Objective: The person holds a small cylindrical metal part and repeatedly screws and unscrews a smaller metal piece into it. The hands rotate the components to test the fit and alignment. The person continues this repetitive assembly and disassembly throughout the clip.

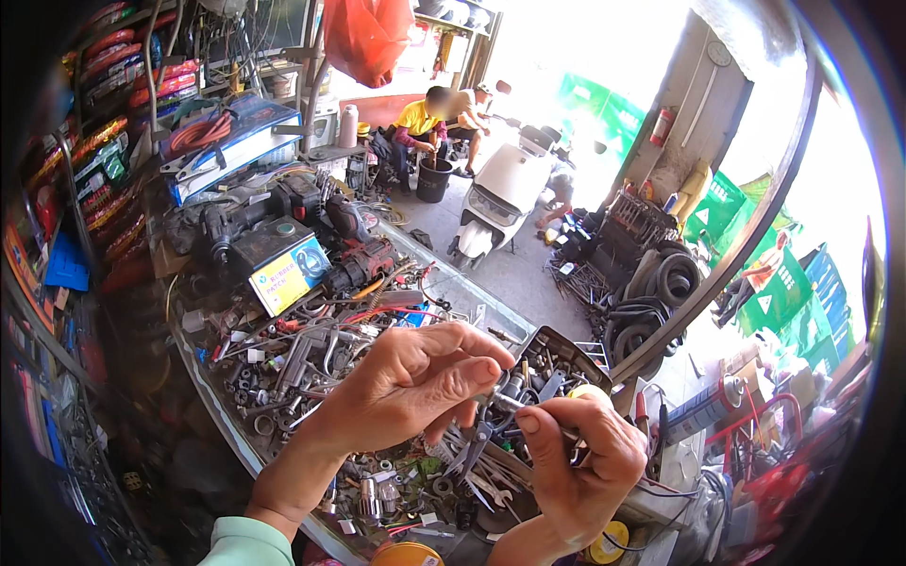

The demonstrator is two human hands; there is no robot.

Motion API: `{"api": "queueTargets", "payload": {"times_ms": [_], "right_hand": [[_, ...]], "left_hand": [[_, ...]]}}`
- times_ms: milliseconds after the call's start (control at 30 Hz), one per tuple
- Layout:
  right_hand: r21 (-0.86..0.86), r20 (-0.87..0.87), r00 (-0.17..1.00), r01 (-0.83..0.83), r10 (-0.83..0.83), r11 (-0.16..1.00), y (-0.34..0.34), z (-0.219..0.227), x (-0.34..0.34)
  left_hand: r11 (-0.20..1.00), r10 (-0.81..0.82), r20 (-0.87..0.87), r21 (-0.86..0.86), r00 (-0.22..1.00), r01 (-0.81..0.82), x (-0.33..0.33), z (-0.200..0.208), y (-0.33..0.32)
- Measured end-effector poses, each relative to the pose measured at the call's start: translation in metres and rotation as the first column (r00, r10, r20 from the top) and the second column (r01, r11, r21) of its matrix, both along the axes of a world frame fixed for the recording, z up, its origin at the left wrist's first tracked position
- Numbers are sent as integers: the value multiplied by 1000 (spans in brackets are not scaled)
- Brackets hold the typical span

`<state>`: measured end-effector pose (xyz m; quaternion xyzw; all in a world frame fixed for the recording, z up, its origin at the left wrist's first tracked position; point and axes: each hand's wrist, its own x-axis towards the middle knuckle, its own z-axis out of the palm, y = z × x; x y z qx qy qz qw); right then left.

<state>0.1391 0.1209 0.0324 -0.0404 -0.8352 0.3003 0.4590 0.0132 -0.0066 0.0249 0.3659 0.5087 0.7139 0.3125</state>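
Above the cluttered bench, my two hands meet over a small silvery cylindrical metal part (507, 403). My left hand (406, 387) is closed in a pinch, thumb against the fingers, at the part's left end; what lies between its fingertips is mostly hidden. The thumb and forefinger of my right hand (590, 457) pinch the right end. Whether it is a bolt or a socket, I cannot tell. Just behind and below the hands stands a dark tray (541, 332) of loose metal parts. Several wrenches (486, 481) lie under the hands.
Loose hardware (283, 377) covers the bench, with a patch box (288, 274) and a red-black power tool (359, 269) farther back. A spray can (703, 410) lies at the right. Beyond are a white scooter (505, 184), stacked tires (661, 283) and seated people near a black bucket (434, 179).
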Motion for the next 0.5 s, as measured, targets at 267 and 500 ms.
{"api": "queueTargets", "payload": {"times_ms": [267, 500], "right_hand": [[-56, 11, 1000, 20, -19, 998, -1, -4, -1], [38, -21, 1000, 16, -15, 999, 1, -2, 0]], "left_hand": [[992, -8, -97, 128, 995, 20, -5, -9, 1], [998, -58, 35, 10, 998, 58, -1, -3, 3]]}}
